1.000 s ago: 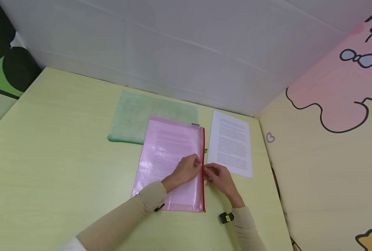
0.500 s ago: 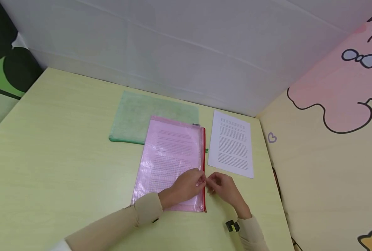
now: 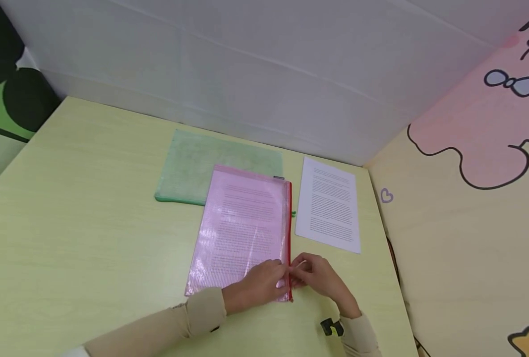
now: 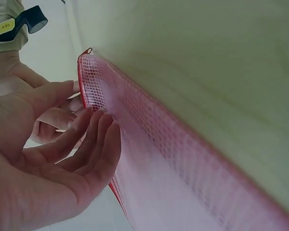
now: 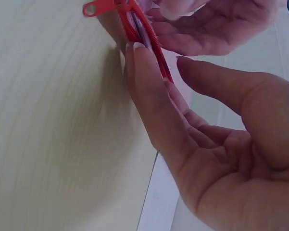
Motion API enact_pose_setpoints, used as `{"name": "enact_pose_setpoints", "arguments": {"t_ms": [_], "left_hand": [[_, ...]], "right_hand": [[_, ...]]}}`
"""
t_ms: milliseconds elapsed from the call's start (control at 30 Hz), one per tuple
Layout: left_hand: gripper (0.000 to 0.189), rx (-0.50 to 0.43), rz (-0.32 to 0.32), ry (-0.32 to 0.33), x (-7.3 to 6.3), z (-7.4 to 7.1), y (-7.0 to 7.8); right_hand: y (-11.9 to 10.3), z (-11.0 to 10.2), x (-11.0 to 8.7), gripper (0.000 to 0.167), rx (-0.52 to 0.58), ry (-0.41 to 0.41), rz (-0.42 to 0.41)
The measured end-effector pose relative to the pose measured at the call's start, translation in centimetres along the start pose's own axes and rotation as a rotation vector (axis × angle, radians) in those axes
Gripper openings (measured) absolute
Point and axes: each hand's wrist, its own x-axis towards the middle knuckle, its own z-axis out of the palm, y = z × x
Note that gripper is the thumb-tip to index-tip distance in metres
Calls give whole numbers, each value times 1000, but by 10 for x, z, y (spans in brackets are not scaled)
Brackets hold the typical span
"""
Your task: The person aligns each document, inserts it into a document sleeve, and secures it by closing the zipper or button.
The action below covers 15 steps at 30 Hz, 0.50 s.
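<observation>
Grip curled, left hand (image 3: 263, 281) and right hand (image 3: 321, 277) pinch the pouch (image 3: 242, 218) along its zipper (image 3: 290, 223).

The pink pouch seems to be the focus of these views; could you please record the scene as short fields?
Surface: pale yellow table
Main item: pink pouch, printed text showing through
Fastener: red zipper, pull near the lower right corner
Hands: left hand and right hand, both at the zipper edge
Behind: green pouch, partly covered
Right: printed sheet
</observation>
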Motion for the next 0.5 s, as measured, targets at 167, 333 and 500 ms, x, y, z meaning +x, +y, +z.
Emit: {"name": "enact_pose_setpoints", "arguments": {"t_ms": [167, 333, 500], "left_hand": [[29, 70, 31, -4, -4, 2, 1], [42, 200, 61, 12, -6, 6, 3], [59, 270, 38, 16, -7, 10, 7]], "right_hand": [[3, 1, 1, 14, 39, 15, 4], [6, 3, 2, 11, 55, 36, 9], [6, 4, 2, 10, 92, 56, 45]]}}
